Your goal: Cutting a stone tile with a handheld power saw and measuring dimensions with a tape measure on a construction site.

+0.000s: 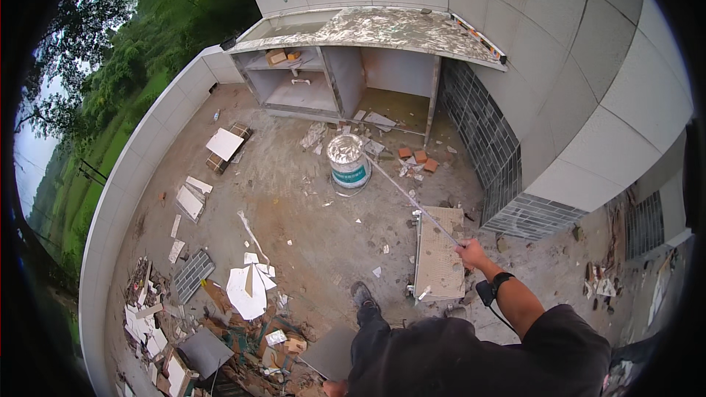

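My right hand (469, 254) is closed round the near end of a long, thin, pale rod (403, 190). The rod slants away to the far left, and its other end appears beside the rim of a white bucket with a teal band (350, 170). Dried smears cover the bucket's top. At the lower edge my left hand (336, 388) shows only in part, at the near edge of a flat grey tile (329, 353), which it seems to grip. Under the rod's near end lies a beige, textured board (441, 257).
A smeared counter (397, 29) with open compartments stands at the back. Orange bricks (421, 156) lie right of the bucket. Broken white boards (248, 290) and a rubble pile (257, 353) cover the left floor. A low white wall (125, 176) borders the left; grey-tiled walling (482, 132) the right.
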`<state>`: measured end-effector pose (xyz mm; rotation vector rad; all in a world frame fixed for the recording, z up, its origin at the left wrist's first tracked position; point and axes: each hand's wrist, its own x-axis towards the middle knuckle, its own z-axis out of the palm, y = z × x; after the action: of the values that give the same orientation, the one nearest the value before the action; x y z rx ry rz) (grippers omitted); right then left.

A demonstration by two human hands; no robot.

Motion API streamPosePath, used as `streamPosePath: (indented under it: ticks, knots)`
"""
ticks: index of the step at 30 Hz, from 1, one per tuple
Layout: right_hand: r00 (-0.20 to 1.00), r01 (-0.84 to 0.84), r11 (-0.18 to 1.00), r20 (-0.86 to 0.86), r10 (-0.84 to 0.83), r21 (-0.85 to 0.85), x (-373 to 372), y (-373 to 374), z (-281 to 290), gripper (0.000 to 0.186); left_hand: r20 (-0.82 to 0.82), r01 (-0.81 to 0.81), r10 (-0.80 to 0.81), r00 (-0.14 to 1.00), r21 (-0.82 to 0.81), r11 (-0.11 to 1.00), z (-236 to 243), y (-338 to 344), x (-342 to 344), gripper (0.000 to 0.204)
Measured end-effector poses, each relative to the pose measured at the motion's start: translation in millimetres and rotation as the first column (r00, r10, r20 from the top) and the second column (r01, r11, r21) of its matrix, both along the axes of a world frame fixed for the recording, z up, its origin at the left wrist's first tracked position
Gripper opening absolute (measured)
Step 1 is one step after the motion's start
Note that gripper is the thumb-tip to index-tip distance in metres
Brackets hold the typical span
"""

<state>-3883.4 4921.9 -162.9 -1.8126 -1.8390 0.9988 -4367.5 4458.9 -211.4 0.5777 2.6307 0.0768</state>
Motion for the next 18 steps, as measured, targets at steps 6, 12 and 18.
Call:
streamPosePath:
  ticks: [6, 12, 18]
  knots:
    - [0.951, 0.308, 0.932, 0.102, -0.293, -0.191, -18.5, -80.9, -35.4, 0.026, 0.165, 0.164, -0.136, 0.977, -0.169, 0.972, -7.1, 122.0, -118.1, 0.042]
    - [0.882, 0.441, 0.889, 0.243, -0.403, -0.124, -105.8, -69.4, 29.0, 0.022, 0.201, 0.174, -0.137, 0.97, -0.18, 0.968, -11.3, 264.0, -198.2, 0.039]
    - [0.81, 0.568, 0.822, 0.142, -0.569, 0.05, -192.5, 88.5, -8.3, 0.015, 0.144, 0.314, -0.295, 0.945, -0.13, 0.941, -27.2, 358.9, -296.0, 0.034]
